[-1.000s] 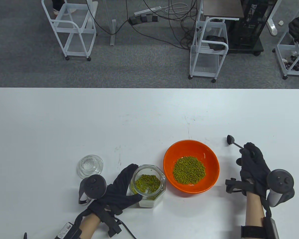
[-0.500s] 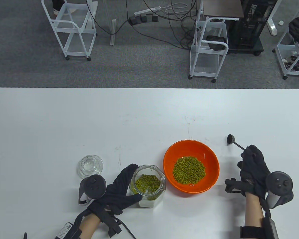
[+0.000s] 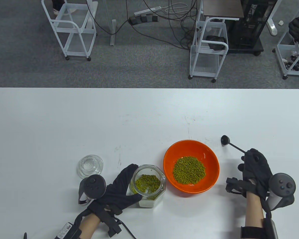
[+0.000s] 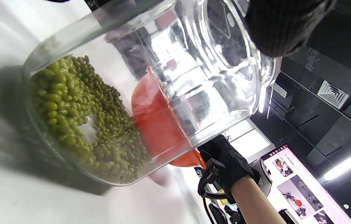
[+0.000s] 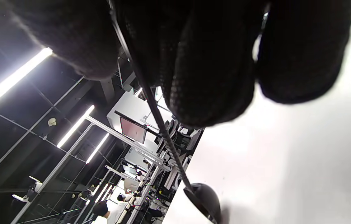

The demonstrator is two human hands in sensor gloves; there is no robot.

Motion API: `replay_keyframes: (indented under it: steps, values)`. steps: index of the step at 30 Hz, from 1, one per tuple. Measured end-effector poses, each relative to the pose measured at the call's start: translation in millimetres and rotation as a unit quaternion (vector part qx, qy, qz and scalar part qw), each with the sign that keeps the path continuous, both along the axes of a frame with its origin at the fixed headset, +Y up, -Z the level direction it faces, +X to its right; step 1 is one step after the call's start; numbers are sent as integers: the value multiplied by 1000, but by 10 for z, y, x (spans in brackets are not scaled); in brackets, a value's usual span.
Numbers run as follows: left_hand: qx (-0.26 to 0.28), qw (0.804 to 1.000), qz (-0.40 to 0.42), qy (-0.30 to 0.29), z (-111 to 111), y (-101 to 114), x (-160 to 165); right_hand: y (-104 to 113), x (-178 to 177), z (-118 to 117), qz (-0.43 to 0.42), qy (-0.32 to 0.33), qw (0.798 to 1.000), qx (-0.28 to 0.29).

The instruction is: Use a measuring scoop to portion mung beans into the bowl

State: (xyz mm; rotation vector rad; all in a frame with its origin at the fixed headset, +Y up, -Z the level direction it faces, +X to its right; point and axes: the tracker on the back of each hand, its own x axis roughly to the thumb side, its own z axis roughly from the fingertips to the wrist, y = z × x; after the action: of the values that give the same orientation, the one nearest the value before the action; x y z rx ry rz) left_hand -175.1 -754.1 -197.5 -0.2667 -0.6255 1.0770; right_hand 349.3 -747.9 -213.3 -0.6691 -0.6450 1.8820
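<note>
An orange bowl (image 3: 209,174) with a heap of mung beans (image 3: 188,170) stands on the white table. Left of it is an open glass jar (image 3: 149,185) holding more beans (image 4: 79,109). My left hand (image 3: 122,191) grips the jar's side. To the bowl's right, my right hand (image 3: 254,164) pinches the thin handle of a black measuring scoop (image 3: 224,140). The scoop's cup (image 5: 205,197) touches the table and looks empty. In the right wrist view my curled fingers (image 5: 212,62) close around the handle.
The jar's glass lid (image 3: 90,166) lies on the table to the left of the jar. Beyond the table's far edge are white wire carts (image 3: 208,49), cables and a power strip (image 3: 143,17) on grey carpet.
My right hand drew back slightly towards the bottom right and the scoop's cup slid a little left on the table. The left hand and jar stayed still.
</note>
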Motion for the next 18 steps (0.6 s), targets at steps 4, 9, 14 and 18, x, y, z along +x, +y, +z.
replay_keyframes:
  steps: [4, 9, 14, 18]
  values:
    - [0, 1000, 0, 0, 0, 0, 0, 9, 19, 21, 12, -23, 1000, 3]
    - [0, 1000, 0, 0, 0, 0, 0, 10, 39, 15, 14, -25, 998, -51]
    - [0, 1000, 0, 0, 0, 0, 0, -52, -9, -100, 58, 61, 978, -192]
    - [0, 1000, 0, 0, 0, 0, 0, -67, -84, -185, 110, 114, 953, -259]
